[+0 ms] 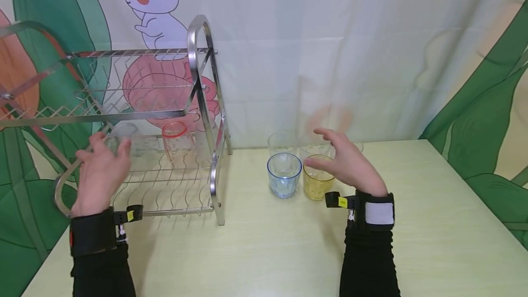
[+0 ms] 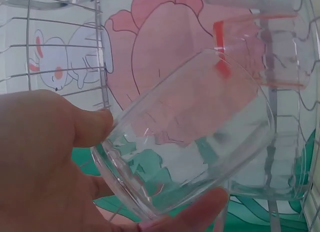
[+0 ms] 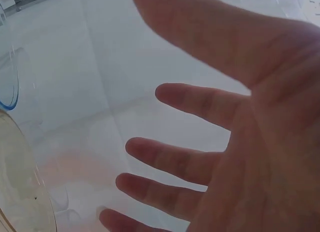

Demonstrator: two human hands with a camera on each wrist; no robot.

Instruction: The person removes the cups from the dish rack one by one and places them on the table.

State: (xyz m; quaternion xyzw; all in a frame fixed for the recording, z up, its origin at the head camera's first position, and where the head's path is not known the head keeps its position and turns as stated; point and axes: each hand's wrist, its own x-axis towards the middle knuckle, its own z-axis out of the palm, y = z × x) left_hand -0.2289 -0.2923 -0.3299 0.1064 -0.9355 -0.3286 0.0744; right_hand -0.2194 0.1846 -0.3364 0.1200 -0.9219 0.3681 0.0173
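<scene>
My left hand (image 1: 101, 171) grips a clear glass (image 1: 123, 139) tilted on its side, just above the lower shelf of a steel dish rack (image 1: 181, 182). The left wrist view shows thumb and fingers curled round that glass (image 2: 190, 137). A red-rimmed glass (image 1: 177, 140) stands upside down on the same shelf, just right of it. My right hand (image 1: 344, 162) hovers open, fingers spread, over a yellow glass (image 1: 315, 184). A blue glass (image 1: 283, 174) stands to its left, with clear glasses (image 1: 282, 142) behind. In the right wrist view my spread fingers (image 3: 200, 102) hold nothing.
The rack's upper shelf (image 1: 123, 81) overhangs the lower one. The pale yellow table (image 1: 433, 242) ends at the right and at the near left edge. A printed curtain (image 1: 330, 35) hangs directly behind.
</scene>
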